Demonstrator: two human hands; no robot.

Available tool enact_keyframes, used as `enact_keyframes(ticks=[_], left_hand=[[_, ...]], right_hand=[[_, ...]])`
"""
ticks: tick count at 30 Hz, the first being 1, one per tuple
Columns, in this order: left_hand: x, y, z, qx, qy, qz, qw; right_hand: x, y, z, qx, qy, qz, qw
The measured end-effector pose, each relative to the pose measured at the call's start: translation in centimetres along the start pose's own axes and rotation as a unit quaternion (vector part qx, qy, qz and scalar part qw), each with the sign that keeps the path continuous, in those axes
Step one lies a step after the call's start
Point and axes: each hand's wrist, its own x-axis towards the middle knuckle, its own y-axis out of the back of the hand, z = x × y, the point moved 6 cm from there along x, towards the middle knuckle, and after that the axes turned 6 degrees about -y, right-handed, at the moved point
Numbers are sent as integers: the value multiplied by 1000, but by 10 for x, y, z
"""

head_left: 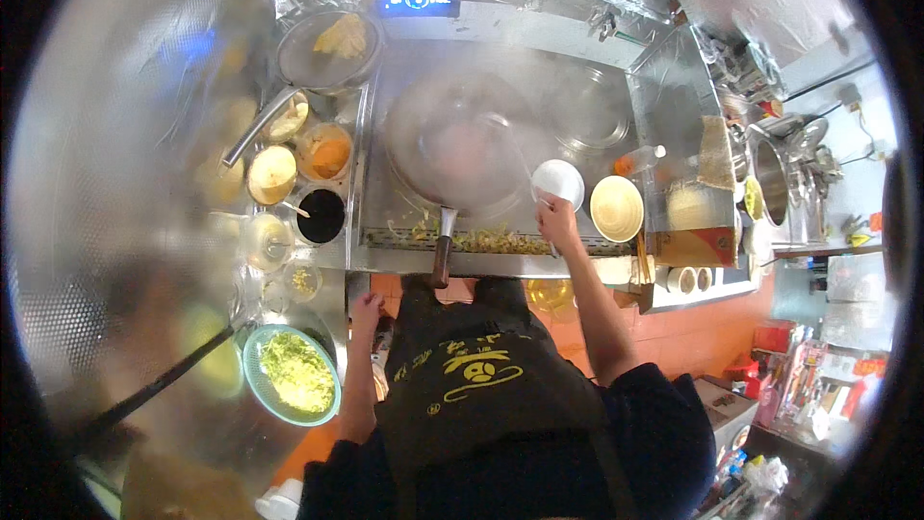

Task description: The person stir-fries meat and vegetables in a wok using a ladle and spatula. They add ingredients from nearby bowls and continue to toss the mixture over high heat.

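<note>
A large wok (458, 148) sits on the steel stove, its inside blurred by steam. Its wooden-tipped handle (442, 253) points towards me. Right of the wok, my right hand (556, 220) has its fingers closed at the near edge of a white round bowl (561, 184); a thin utensil handle seems to show below the hand. A cream-coloured bowl (616, 209) stands just to the right. My left hand (368, 307) hangs below the stove's front edge, left of the wok handle, near nothing on the counter; its fingers look bent, and whether it holds something is unclear.
Seasoning containers line the left side, among them one of dark liquid (320, 216) and one of orange powder (325, 152). A green basket of chopped greens (292, 375) is nearer me. A plastic bottle (639, 159) lies at right. Food scraps (498, 240) litter the stove's front grate.
</note>
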Motion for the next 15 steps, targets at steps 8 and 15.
enact_keyframes(ticks=[8, 15], left_hand=[[68, -22, 44, 52, -101, -138, 984], [94, -21, 47, 74, -111, -179, 975]], right_hand=[[-41, -93, 22, 391, -159, -73, 904], [-62, -96, 18, 167, -100, -53, 979]])
